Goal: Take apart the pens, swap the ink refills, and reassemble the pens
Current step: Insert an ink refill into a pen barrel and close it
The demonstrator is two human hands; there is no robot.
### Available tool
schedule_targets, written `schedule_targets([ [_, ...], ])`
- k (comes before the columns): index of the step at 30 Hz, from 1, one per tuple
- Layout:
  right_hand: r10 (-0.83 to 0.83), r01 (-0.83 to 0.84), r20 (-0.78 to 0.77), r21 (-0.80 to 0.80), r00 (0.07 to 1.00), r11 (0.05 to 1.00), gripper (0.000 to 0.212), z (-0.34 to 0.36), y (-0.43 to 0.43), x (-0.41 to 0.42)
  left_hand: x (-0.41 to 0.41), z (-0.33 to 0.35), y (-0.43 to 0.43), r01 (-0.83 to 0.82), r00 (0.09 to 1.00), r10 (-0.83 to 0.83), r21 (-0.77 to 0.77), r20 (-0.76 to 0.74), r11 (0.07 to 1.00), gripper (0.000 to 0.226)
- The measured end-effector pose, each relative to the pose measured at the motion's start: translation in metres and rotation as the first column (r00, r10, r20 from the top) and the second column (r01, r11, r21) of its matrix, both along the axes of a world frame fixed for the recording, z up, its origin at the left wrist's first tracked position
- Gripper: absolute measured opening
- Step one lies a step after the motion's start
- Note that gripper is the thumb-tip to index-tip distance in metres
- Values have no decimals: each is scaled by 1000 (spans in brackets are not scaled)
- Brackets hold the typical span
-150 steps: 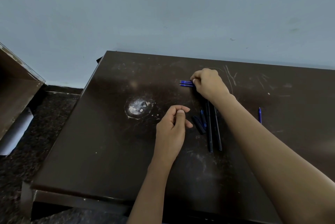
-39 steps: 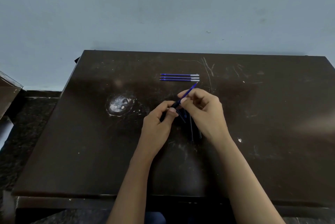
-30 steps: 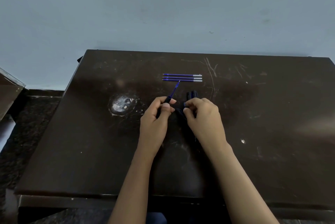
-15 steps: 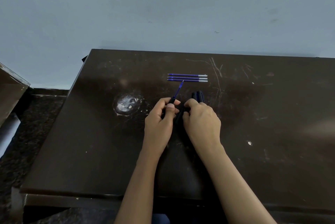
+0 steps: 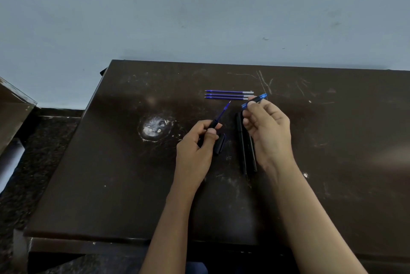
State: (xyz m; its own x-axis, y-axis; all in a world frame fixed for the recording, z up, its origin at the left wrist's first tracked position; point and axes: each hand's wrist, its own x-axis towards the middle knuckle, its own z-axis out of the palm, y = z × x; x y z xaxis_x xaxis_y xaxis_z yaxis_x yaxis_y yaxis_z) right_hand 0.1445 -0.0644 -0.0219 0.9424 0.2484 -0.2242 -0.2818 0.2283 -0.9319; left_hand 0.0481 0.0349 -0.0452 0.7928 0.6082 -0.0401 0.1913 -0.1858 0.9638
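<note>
pens lie in parts on the dark table (image 5: 111, 163): three loose refills (image 5: 228, 94) in a row at the far side, dark barrels (image 5: 243, 147) side by side between the hands, and a short cap (image 5: 220, 144) just beside the left hand (image 5: 195, 147). that hand grips another barrel (image 5: 212, 124) with a blue refill (image 5: 223, 113) poking out of its open end, tip pointing away. the right hand (image 5: 268, 131) pinches a blue-and-black front piece (image 5: 255, 100) above the table, near the row's right ends. the step looks like freeing this refill. set the front piece down where it cannot roll, hold the barrel firm, pinch the refill close to the barrel mouth and draw it straight out so it does not bend.
</note>
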Motion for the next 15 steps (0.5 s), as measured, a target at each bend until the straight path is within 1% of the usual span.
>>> schedule_targets([
  [2, 15, -8, -68, 104, 998, 995, 16, 0, -1, 1, 0, 1, -1, 13, 1000, -13, 14, 6, 1000, 28],
  [6, 27, -16, -80, 145, 996, 989, 15, 1, 0, 1, 0, 0, -1, 28, 1000, -27, 39, -9, 999, 32],
  [11, 75, -71, -28, 123, 997, 990, 15, 3, 0, 0, -1, 2, 0, 49, 998, -48, 58, -31, 997, 31],
  [15, 110, -112, 38, 59, 993, 992, 11, 0, 0, 1, -1, 3, 0, 55, 998, -52, 79, -42, 995, 29],
])
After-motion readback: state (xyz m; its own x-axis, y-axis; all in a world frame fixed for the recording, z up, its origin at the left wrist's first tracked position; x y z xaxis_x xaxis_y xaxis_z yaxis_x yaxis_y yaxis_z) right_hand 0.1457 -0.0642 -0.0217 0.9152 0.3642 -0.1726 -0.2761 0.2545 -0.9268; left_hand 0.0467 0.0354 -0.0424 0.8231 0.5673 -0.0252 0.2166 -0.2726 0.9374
